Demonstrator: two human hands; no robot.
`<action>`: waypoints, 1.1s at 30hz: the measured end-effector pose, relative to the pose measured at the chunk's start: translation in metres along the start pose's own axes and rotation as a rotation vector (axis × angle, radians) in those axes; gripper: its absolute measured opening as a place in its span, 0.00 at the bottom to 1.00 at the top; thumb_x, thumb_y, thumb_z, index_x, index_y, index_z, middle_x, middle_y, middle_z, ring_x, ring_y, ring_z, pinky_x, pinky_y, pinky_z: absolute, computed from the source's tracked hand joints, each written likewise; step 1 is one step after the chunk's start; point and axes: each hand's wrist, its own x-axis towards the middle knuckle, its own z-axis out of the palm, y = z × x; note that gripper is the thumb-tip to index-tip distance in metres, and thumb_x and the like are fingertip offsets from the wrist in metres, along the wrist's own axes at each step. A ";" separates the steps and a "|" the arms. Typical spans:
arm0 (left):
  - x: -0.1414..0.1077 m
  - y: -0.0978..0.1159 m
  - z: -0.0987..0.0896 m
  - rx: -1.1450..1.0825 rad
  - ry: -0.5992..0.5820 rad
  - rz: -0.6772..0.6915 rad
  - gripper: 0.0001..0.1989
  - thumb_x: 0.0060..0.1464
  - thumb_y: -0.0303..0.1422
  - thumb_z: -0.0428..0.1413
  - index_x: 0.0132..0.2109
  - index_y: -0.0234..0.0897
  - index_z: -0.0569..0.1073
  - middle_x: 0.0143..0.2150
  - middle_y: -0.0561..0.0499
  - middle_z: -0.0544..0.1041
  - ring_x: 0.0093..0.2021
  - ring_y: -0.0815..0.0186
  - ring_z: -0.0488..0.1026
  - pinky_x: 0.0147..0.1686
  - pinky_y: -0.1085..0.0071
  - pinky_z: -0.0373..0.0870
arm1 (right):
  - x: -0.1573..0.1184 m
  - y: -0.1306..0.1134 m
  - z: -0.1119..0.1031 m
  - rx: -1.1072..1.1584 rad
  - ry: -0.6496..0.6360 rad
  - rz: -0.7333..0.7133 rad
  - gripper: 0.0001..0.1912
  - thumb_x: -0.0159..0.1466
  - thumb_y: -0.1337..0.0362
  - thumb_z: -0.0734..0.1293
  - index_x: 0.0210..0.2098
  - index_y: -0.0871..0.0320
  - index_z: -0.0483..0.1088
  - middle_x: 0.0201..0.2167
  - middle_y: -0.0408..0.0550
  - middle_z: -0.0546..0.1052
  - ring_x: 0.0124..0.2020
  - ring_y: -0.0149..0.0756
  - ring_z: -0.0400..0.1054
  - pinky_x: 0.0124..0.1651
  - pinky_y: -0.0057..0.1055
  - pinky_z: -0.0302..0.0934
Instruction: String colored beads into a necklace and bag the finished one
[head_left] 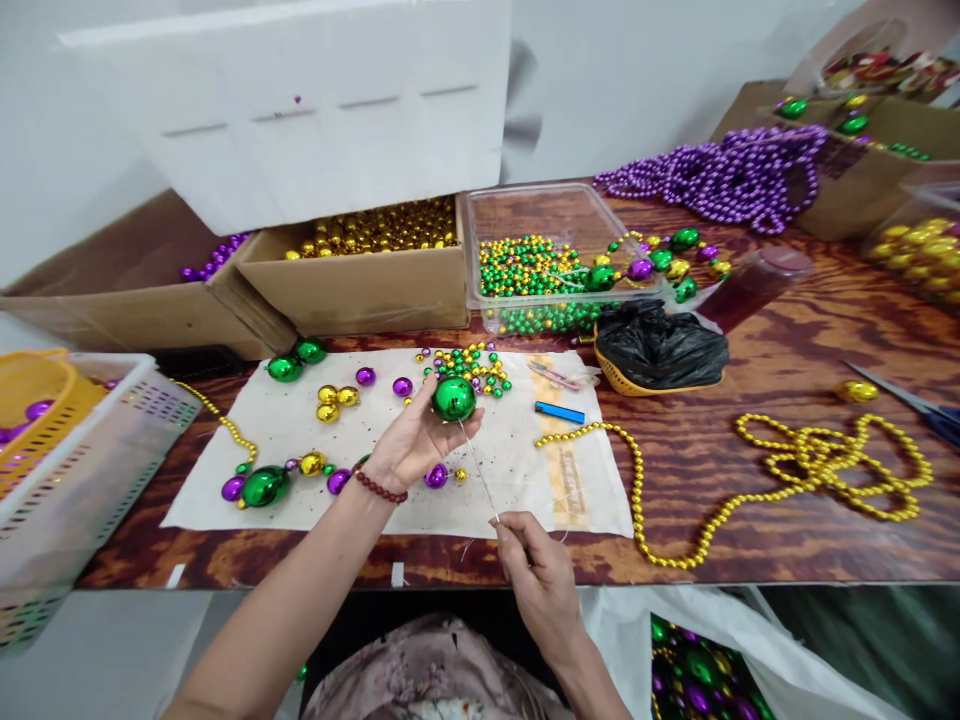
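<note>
My left hand (420,435) holds a large shiny green bead (454,399) between thumb and fingers above the white cloth (300,510). Pinched in my right hand (536,560) is a long thin needle (480,470), its upper end at the underside of the green bead. Whether the tip is inside the bead, I cannot tell. Under and beside my left wrist lies a strand of large beads, with a green bead (266,487) and purple ones. A purple bead (436,475) rests just below my left hand. Small mixed beads (487,370) are scattered behind it.
A blue lighter (559,412) lies on the cloth. Gold bead string (817,460) and scissors (900,400) are at right. Behind stand a cardboard box (352,290) of gold beads, a clear bin (472,250) and a basket lined with a black bag (660,345). A white basket (97,480) is at left.
</note>
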 end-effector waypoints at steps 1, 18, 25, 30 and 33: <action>-0.001 0.000 0.000 0.003 0.000 0.003 0.18 0.65 0.44 0.52 0.50 0.32 0.71 0.41 0.42 0.78 0.39 0.60 0.79 0.36 0.68 0.81 | 0.000 -0.001 0.000 -0.002 0.004 0.000 0.12 0.70 0.60 0.60 0.35 0.57 0.72 0.20 0.39 0.68 0.18 0.28 0.57 0.22 0.24 0.52; -0.021 -0.014 -0.002 0.177 -0.217 0.286 0.18 0.56 0.39 0.64 0.52 0.42 0.74 0.48 0.47 0.76 0.48 0.56 0.77 0.45 0.58 0.78 | 0.010 0.023 0.017 0.287 -0.134 0.108 0.16 0.72 0.55 0.59 0.51 0.57 0.70 0.27 0.42 0.72 0.24 0.30 0.68 0.31 0.26 0.64; -0.027 -0.021 -0.005 0.241 -0.295 0.352 0.19 0.55 0.38 0.64 0.53 0.42 0.75 0.52 0.46 0.75 0.48 0.56 0.76 0.47 0.56 0.78 | 0.016 0.025 0.022 0.444 0.017 0.199 0.14 0.66 0.53 0.67 0.37 0.58 0.74 0.29 0.47 0.80 0.26 0.35 0.74 0.31 0.28 0.66; -0.030 -0.023 -0.011 0.267 -0.286 0.409 0.19 0.55 0.38 0.64 0.54 0.43 0.76 0.52 0.47 0.74 0.51 0.56 0.74 0.54 0.51 0.74 | 0.023 0.020 0.028 0.495 0.053 0.197 0.12 0.66 0.55 0.68 0.36 0.58 0.75 0.27 0.45 0.79 0.25 0.33 0.73 0.31 0.27 0.65; -0.030 -0.021 -0.016 0.274 -0.280 0.420 0.19 0.56 0.39 0.64 0.54 0.43 0.76 0.51 0.47 0.75 0.53 0.54 0.73 0.55 0.51 0.73 | 0.022 0.021 0.028 0.509 0.027 0.200 0.11 0.66 0.56 0.68 0.36 0.58 0.75 0.27 0.45 0.79 0.24 0.32 0.73 0.30 0.26 0.64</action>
